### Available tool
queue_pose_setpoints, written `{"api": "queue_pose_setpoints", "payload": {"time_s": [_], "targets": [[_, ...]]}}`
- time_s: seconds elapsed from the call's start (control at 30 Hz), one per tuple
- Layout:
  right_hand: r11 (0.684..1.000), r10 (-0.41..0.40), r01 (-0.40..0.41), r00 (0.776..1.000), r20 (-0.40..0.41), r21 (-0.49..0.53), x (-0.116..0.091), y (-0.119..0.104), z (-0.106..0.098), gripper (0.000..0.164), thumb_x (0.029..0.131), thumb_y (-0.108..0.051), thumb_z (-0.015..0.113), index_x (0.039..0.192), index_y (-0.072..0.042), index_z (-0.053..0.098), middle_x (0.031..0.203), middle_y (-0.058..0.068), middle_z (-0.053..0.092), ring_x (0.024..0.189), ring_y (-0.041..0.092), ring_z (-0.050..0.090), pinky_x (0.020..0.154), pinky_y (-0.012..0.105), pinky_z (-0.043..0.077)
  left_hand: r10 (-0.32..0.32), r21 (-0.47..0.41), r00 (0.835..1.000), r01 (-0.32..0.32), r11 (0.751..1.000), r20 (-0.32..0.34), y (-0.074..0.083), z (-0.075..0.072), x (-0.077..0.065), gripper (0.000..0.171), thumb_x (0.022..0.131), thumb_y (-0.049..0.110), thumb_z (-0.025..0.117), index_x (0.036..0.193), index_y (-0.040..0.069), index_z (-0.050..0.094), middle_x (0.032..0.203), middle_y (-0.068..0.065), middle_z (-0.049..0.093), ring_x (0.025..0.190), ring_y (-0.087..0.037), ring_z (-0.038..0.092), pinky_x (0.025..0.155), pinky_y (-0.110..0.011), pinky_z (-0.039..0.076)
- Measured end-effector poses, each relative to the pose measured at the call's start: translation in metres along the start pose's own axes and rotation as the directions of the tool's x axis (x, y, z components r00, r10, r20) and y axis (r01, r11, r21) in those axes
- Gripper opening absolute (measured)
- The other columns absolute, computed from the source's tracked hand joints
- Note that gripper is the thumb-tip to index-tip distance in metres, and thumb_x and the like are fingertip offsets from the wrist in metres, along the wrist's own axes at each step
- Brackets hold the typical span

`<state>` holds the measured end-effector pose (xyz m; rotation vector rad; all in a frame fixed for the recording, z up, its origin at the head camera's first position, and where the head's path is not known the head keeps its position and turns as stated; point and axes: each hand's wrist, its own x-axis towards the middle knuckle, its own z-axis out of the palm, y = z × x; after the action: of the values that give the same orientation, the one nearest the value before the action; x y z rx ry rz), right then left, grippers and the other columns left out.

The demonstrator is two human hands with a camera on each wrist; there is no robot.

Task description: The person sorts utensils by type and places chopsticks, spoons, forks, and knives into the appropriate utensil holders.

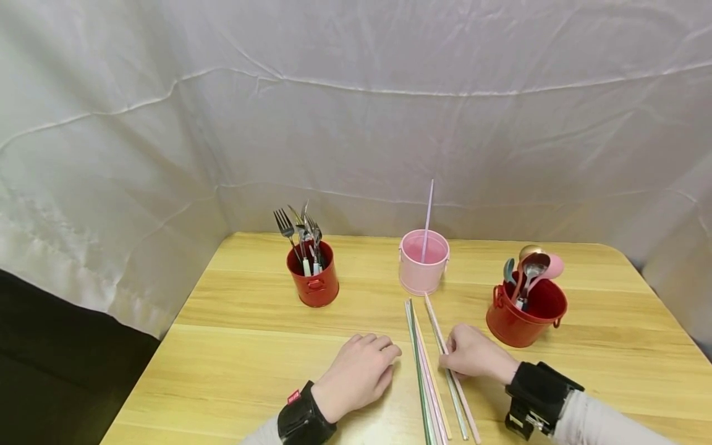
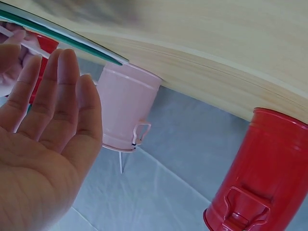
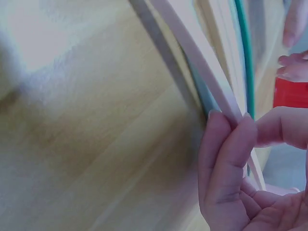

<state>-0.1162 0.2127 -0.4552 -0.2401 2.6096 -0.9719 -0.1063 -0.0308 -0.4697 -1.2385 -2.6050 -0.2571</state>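
Observation:
My right hand (image 1: 478,353) pinches a pink chopstick (image 3: 196,53) between thumb and fingertips. The chopstick lies low over the table at a slant, its far end near the pink bucket (image 1: 418,278). Just left of it, several chopsticks, among them a green chopstick (image 1: 420,371), lie lengthwise in a loose bundle. To the left of this bundle is my left hand (image 1: 358,374), palm down, fingers loosely extended and holding nothing. One lilac chopstick (image 1: 428,216) stands in the pink bucket.
A red bucket (image 1: 318,290) with forks and other cutlery stands at the back left. Another red bucket (image 1: 514,327), holding several spoons, is beyond my right hand. Grey cloth (image 1: 356,136) hangs behind the wooden table (image 1: 239,346).

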Motion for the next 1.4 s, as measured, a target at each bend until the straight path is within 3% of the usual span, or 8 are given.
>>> {"api": "queue_pose_setpoints", "payload": {"time_s": [0.2, 0.43, 0.6, 0.77, 1.17, 1.3, 1.4], "targets": [[0.992, -0.048, 0.045, 0.999, 0.016, 0.119, -0.009, -0.001, -0.006, 0.015, 0.076, -0.004, 0.065, 0.070, -0.004, 0.051, 0.055, 0.002, 0.054, 0.047, 0.013, 0.055, 0.044, 0.028, 0.048, -0.005, -0.005, 1.000, 0.005, 1.000, -0.010, -0.001, 0.000, 0.000, 0.015, 0.088, 0.024, 0.061, 0.102, 0.019, 0.064, 0.097, 0.006, 0.062, 0.089, -0.014, 0.060, 0.071, -0.032, 0.049], [0.979, -0.142, 0.132, 0.988, 0.055, 0.154, -0.015, -0.004, -0.020, 0.010, 0.082, -0.004, 0.061, 0.085, -0.002, 0.051, 0.056, 0.003, 0.057, 0.047, 0.019, 0.057, 0.043, 0.027, 0.046, -0.015, -0.009, 0.999, 0.015, 1.000, -0.028, -0.004, -0.003, 0.002, 0.018, 0.086, 0.023, 0.063, 0.103, 0.018, 0.065, 0.099, 0.005, 0.064, 0.089, -0.014, 0.061, 0.071, -0.031, 0.050], [0.970, -0.202, 0.196, 0.979, 0.034, 0.142, -0.012, -0.007, -0.029, 0.011, 0.083, -0.003, 0.058, 0.091, 0.001, 0.052, 0.058, 0.002, 0.057, 0.049, 0.016, 0.057, 0.045, 0.026, 0.045, -0.030, -0.006, 0.998, 0.029, 1.000, -0.051, -0.006, -0.004, 0.004, 0.019, 0.085, 0.022, 0.063, 0.104, 0.018, 0.065, 0.099, 0.005, 0.064, 0.087, -0.014, 0.061, 0.069, -0.030, 0.050], [0.954, -0.244, 0.244, 0.970, -0.018, 0.174, -0.010, -0.014, -0.039, 0.011, 0.085, -0.003, 0.057, 0.094, 0.001, 0.052, 0.063, 0.005, 0.059, 0.054, 0.019, 0.060, 0.047, 0.027, 0.049, -0.039, -0.016, 0.996, 0.038, 0.999, -0.077, -0.008, -0.006, 0.010, 0.022, 0.086, 0.022, 0.062, 0.107, 0.018, 0.065, 0.101, 0.005, 0.064, 0.090, -0.014, 0.061, 0.072, -0.031, 0.052], [0.938, -0.244, 0.284, 0.949, -0.199, 0.201, 0.000, -0.045, -0.075, 0.016, 0.091, -0.010, 0.056, 0.102, 0.001, 0.051, 0.073, 0.011, 0.062, 0.066, 0.025, 0.065, 0.059, 0.032, 0.055, -0.080, -0.046, 0.989, 0.075, 0.996, -0.121, -0.019, -0.020, 0.037, 0.024, 0.087, 0.022, 0.060, 0.110, 0.015, 0.065, 0.104, 0.003, 0.066, 0.092, -0.015, 0.062, 0.071, -0.031, 0.052], [0.929, -0.263, 0.325, 0.916, -0.304, 0.177, 0.012, -0.056, -0.089, 0.016, 0.092, -0.007, 0.054, 0.103, 0.003, 0.050, 0.075, 0.013, 0.063, 0.067, 0.025, 0.067, 0.059, 0.030, 0.056, -0.101, -0.062, 0.984, 0.093, 0.994, -0.145, -0.022, -0.025, 0.045, 0.024, 0.087, 0.022, 0.061, 0.110, 0.014, 0.065, 0.106, 0.001, 0.066, 0.095, -0.016, 0.063, 0.074, -0.032, 0.053], [0.918, -0.288, 0.368, 0.873, -0.394, 0.145, 0.022, -0.063, -0.099, 0.014, 0.091, -0.004, 0.052, 0.103, 0.003, 0.051, 0.076, 0.015, 0.063, 0.067, 0.027, 0.067, 0.058, 0.030, 0.056, -0.116, -0.064, 0.981, 0.108, 0.992, -0.153, -0.024, -0.028, 0.050, 0.024, 0.088, 0.021, 0.060, 0.110, 0.014, 0.064, 0.106, 0.000, 0.067, 0.095, -0.017, 0.063, 0.075, -0.034, 0.053]]}}
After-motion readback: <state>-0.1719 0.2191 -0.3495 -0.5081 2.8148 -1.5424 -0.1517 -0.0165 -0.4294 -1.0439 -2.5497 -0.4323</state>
